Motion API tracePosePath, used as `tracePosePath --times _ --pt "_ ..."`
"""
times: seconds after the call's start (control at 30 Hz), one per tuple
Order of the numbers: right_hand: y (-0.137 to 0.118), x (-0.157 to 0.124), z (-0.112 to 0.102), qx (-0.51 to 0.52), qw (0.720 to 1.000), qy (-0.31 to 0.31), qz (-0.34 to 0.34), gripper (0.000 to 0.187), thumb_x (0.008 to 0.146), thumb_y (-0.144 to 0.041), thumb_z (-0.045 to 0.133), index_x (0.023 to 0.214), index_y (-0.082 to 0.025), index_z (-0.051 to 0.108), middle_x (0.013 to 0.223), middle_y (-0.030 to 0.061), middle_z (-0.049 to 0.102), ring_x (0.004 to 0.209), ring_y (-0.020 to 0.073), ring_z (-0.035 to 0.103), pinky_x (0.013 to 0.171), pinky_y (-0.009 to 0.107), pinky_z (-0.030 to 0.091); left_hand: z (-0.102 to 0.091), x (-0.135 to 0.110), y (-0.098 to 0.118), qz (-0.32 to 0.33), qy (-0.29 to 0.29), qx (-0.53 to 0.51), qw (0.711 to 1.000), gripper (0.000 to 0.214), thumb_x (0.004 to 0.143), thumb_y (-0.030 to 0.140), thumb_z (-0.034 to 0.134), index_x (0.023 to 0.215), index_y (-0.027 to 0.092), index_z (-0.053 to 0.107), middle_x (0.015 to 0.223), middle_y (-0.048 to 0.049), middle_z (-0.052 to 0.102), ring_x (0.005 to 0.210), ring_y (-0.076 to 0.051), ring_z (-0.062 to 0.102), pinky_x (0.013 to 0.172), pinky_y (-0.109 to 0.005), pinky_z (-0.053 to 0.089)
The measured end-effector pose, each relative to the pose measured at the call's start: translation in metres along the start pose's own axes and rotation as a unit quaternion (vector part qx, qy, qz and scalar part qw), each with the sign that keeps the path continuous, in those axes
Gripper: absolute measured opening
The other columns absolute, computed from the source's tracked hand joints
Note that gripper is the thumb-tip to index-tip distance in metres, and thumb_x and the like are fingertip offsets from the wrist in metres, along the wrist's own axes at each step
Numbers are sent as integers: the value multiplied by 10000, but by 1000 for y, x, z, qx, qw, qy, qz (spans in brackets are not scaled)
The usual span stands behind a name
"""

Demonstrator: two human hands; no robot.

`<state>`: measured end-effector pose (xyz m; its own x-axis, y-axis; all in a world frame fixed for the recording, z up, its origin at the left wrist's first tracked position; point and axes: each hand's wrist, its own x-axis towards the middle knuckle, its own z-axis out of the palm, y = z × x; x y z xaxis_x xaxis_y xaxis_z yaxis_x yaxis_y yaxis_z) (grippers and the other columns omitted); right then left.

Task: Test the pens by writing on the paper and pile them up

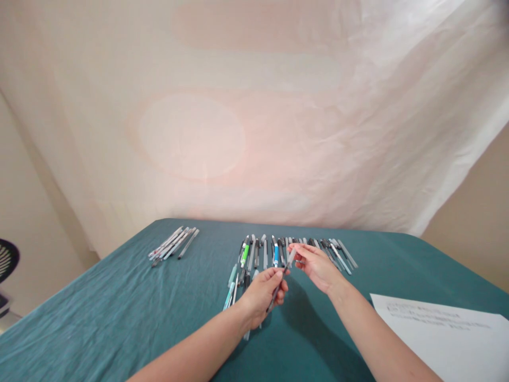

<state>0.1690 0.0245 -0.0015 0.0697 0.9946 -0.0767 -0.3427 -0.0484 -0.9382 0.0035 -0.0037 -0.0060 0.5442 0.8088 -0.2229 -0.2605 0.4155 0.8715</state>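
Note:
A slim pen (290, 259) with a clear grey end slants up and to the right between my hands. My left hand (265, 293) is closed around its lower part, the thumb lying along the barrel. At the upper end, the fingertips of my right hand (316, 266) pinch the clear part, which looks like a cap. Beneath and beyond both hands lie more pens, among them a green one (245, 254) and a blue one (275, 253). Teal pens (229, 293) stick out to the left of my left hand, which hides part of that group.
A separate bundle of pens (174, 245) lies at the far left of the green-clothed table (131, 307). Several pens (342, 254) continue the row on the right. A white sheet with writing (441, 339) rests at the right front. Behind hangs a pale cloth (278, 132); a black fan (7, 262) stands at left.

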Motion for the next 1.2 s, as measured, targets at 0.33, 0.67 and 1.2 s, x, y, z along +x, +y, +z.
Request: tracePosePath --times 0.33,0.67,1.2 --pt "-7 7 -15 61 997 47 -16 201 637 -312 703 788 -185 664 850 26 657 601 91 544 479 190 422 0 -2 -3 -24 4 37 999 268 727 394 562 844 161 501 618 30 514 428 -36 387 391 -156 184" --pt "-5 0 -11 -17 1000 -14 19 226 680 -328 638 829 -160 611 586 -14 588 376 44 380 342 170 284 2 -4 4 -8 -1 9 1000 212 731 358 558 776 162 492 591 37 487 421 -32 367 386 -151 176" --pt "69 -2 29 -294 950 -96 -48 246 736 -369 502 826 -164 602 521 -31 564 404 95 510 360 187 399 -15 -2 55 98 52 -52 992 152 747 277 565 792 136 533 632 18 496 464 -40 413 409 -143 305"
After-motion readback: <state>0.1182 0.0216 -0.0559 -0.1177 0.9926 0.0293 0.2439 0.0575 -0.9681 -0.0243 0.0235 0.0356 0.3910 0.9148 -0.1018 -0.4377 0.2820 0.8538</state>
